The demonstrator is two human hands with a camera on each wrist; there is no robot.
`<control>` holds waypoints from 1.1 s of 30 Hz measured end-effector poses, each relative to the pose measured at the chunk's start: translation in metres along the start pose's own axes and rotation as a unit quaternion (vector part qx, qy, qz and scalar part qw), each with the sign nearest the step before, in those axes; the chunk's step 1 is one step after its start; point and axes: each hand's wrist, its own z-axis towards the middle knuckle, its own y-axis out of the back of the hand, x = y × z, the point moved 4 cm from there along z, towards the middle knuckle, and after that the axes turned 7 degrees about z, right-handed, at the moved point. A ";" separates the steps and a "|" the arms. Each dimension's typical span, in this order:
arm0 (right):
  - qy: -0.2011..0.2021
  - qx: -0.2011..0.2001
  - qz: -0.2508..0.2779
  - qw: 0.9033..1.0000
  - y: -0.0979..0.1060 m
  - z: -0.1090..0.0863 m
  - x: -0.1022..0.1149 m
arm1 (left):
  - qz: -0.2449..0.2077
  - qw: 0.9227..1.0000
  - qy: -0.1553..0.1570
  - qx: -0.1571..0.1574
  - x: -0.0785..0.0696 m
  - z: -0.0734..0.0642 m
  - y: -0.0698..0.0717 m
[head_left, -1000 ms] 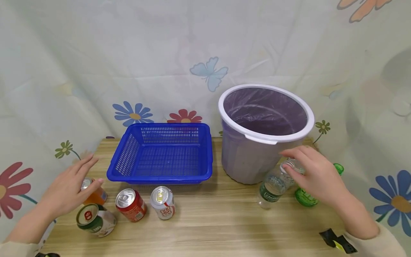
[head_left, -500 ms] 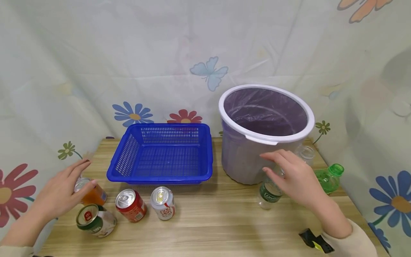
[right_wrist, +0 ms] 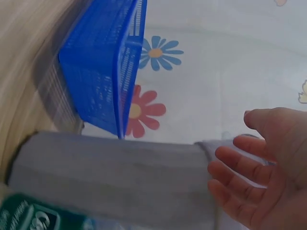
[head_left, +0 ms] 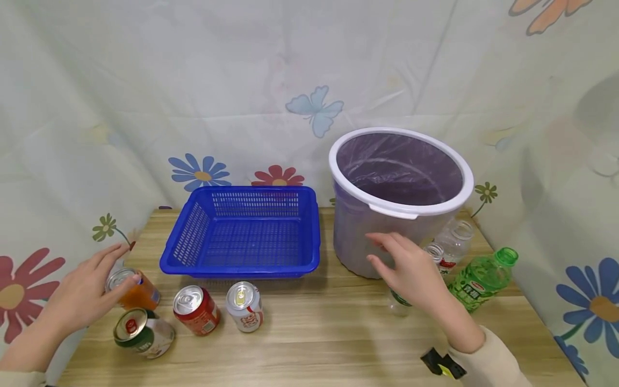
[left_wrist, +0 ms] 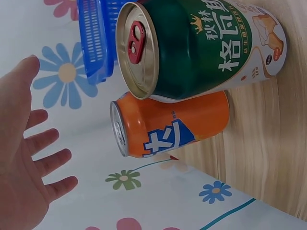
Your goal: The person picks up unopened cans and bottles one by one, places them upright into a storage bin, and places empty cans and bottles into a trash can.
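My left hand (head_left: 84,293) is held over the table's left side, fingers relaxed and holding nothing. Beside it stand an orange soda can (head_left: 142,293) and a green-and-white drink can (left_wrist: 201,52). A red can (head_left: 199,314) and a white can (head_left: 247,312) stand further right. My right hand (head_left: 411,271) hangs empty before the grey bin, fingers loosely bent and thumb apart. It partly hides a clear bottle with a green label (head_left: 398,306). A green bottle (head_left: 483,279) and another clear bottle (head_left: 459,239) stand to its right.
A blue plastic basket (head_left: 239,270) sits at the back middle of the wooden table (head_left: 309,349). Right of it rises the tall grey bin (head_left: 358,244), with a white rim and a plastic liner. A flowered cloth (head_left: 232,80) hangs behind.
My right hand has moved left from above the bottles to before the bin, uncovering the green bottle. My left hand has shifted slightly left and down. Cans and basket stay put.
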 end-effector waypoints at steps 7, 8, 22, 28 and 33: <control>-0.035 -0.003 0.026 0.999 -0.022 0.005 0.000 | 0.007 1.000 0.009 0.005 0.005 -0.001 -0.004; -0.040 -0.002 0.031 0.999 -0.025 0.006 0.001 | 0.008 1.000 0.011 0.006 0.006 -0.001 -0.005; -0.138 0.023 0.098 0.985 -0.066 0.016 -0.004 | 0.021 0.999 0.029 0.024 0.021 -0.002 -0.018; -0.171 0.033 0.113 0.978 -0.086 0.020 -0.007 | 0.009 0.999 0.026 0.039 0.025 -0.001 -0.022; -0.185 0.030 0.124 0.974 -0.100 0.024 -0.009 | 0.000 0.998 0.018 0.054 0.025 0.002 -0.024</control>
